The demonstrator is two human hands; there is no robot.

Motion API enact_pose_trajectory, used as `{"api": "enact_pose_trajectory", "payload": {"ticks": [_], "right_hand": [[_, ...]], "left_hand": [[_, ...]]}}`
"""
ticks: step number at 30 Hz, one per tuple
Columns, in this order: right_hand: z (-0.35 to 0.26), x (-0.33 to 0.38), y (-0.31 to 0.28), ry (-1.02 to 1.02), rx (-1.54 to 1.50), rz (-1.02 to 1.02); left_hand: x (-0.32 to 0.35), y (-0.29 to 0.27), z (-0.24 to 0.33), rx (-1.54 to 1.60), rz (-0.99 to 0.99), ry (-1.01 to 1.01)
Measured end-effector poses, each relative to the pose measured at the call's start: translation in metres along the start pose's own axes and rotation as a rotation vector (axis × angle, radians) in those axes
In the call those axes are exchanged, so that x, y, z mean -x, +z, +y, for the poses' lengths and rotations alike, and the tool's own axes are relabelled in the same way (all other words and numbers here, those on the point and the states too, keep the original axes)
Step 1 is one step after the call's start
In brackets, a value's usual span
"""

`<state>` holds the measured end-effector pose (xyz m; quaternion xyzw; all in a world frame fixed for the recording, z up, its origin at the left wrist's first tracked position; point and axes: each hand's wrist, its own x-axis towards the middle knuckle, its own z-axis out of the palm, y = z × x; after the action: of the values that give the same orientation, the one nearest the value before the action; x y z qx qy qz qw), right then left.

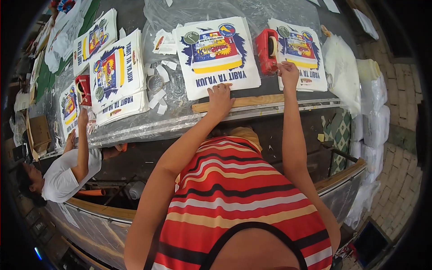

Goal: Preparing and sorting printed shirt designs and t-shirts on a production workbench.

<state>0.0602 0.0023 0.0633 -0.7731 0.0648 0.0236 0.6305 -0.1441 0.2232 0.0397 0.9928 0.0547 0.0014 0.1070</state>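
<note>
A thick stack of flat white printed sheets (216, 60), with a blue, red and yellow design, lies in front of me on the table. My left hand (220, 101) rests on its near edge, fingers stretched out over the border. To its right stands a red tape dispenser (266, 50) with a pale roll inside. My right hand (289, 74) is at the dispenser's near end with thumb and fingers pinched together. What they pinch is too small to make out. Beyond this hand lies a second printed stack (302, 56), partly covered by it.
A wooden strip (245, 102) lies along the table's near edge. Paper scraps (167, 72) and a clear tape roll (155, 83) lie left of the stack. Further left, a co-worker (69, 175) works by more printed stacks (119, 74) and another red dispenser (83, 90). Wrapped bundles (373, 121) stand right.
</note>
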Motion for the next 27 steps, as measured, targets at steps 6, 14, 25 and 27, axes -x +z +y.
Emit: {"api": "enact_pose_trajectory", "payload": {"ticks": [6, 14, 25, 27], "right_hand": [[0.016, 0.002, -0.002, 0.099, -0.106, 0.025], [0.031, 0.002, -0.01, -0.33, 0.789, -0.024], [0.029, 0.069, 0.06, -0.144, 0.405, -0.656], [0.019, 0.067, 0.08, -0.096, 0.469, -0.763]], "left_hand": [[0.001, -0.001, 0.001, -0.019, 0.017, 0.011], [0.009, 0.006, 0.002, -0.071, 0.046, 0.0], [0.007, 0.011, 0.001, -0.038, 0.08, -0.016], [0.008, 0.012, 0.0, -0.067, 0.055, -0.006]]}}
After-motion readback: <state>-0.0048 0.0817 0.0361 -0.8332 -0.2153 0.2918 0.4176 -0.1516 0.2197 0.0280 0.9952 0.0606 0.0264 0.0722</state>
